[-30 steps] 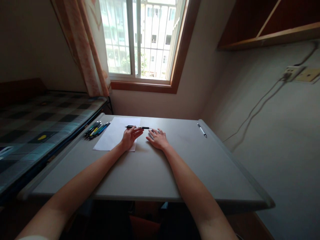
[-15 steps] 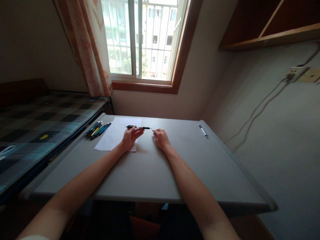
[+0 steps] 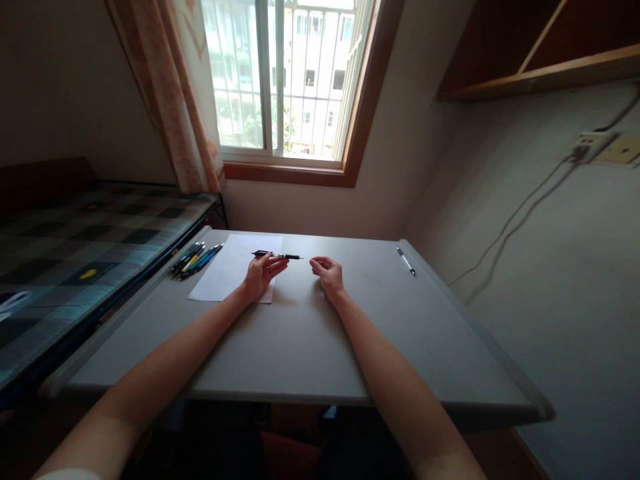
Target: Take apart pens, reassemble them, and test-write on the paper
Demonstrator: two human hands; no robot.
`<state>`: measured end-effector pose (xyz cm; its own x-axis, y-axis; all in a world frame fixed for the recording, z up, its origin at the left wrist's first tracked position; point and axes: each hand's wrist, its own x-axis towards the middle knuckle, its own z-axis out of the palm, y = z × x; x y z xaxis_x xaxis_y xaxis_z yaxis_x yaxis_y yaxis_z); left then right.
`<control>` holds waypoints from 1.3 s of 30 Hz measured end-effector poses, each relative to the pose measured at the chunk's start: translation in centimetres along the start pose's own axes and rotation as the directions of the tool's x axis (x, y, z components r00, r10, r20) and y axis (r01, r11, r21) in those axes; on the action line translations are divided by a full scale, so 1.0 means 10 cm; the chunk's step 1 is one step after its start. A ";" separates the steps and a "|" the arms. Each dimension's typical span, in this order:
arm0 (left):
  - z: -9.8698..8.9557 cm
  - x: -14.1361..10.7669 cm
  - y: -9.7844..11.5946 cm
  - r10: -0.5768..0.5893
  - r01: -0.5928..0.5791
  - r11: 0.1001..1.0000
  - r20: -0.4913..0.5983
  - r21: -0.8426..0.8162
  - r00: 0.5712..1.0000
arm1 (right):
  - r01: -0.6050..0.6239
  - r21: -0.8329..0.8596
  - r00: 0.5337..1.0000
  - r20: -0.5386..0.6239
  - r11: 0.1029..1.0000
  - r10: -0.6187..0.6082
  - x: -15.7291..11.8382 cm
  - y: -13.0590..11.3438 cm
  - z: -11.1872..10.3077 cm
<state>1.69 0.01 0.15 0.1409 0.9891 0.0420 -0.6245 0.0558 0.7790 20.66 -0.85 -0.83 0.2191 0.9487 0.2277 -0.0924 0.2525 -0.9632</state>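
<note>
My left hand [image 3: 261, 272] grips a black pen [image 3: 291, 257], which lies level across the fingers over the right edge of a white sheet of paper [image 3: 220, 273]. A thin point sticks out of the pen's right end. Just right of that point, with a small gap between, is my right hand [image 3: 328, 272]. Its thumb and forefinger are pinched together. Whatever they hold, if anything, is too small to make out.
Several pens [image 3: 193, 261] lie in a pile at the left of the grey table [image 3: 300, 360]. One white and black pen [image 3: 407, 261] rests near the right edge. A bed [image 3: 100, 240] stands to the left, and a window [image 3: 300, 87] is ahead.
My right hand has drawn slightly to the right, away from the pen's point, and has turned, with thumb and forefinger pinched. My left hand and the pen have stayed in place.
</note>
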 end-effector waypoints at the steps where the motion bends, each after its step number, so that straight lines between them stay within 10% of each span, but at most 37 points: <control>1: 0.00 0.00 0.00 -0.001 0.001 1.000 0.003 0.001 1.000 | -0.024 0.036 1.000 -0.004 0.999 0.024 -0.02 -0.01 0.02; 39: 0.06 -0.05 0.01 -0.015 0.012 0.998 0.039 0.058 0.999 | 0.255 -0.239 0.963 0.144 0.937 -0.226 -0.15 -0.11 0.08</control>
<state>1.98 -0.51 0.56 0.1802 0.9821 0.0551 -0.5767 0.0601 0.8147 19.68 -2.35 -0.03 0.0918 0.8844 0.4576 0.2019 0.4334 -0.8783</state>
